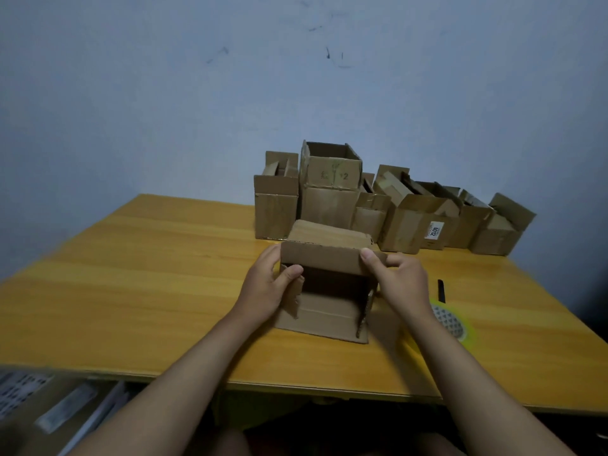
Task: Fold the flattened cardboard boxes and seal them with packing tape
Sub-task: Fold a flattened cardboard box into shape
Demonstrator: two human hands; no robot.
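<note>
Both hands, left [263, 284] and right [399, 281], are gripping the box [324, 291] flaps. Flaps are risking springing open before the tape [452, 320] is reaching them

Dim, bluish indoor light, soft shadows, wide-angle bending at the edges, lower corners blurred.

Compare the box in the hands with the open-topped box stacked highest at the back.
The held box lies on its side, opening toward the camera; the top stacked box stands upright, opening upward. The held box rests on the table, gripped by the left hand and right hand; the stacked one sits untouched on another box. Both are brown cardboard, unsealed.
</note>
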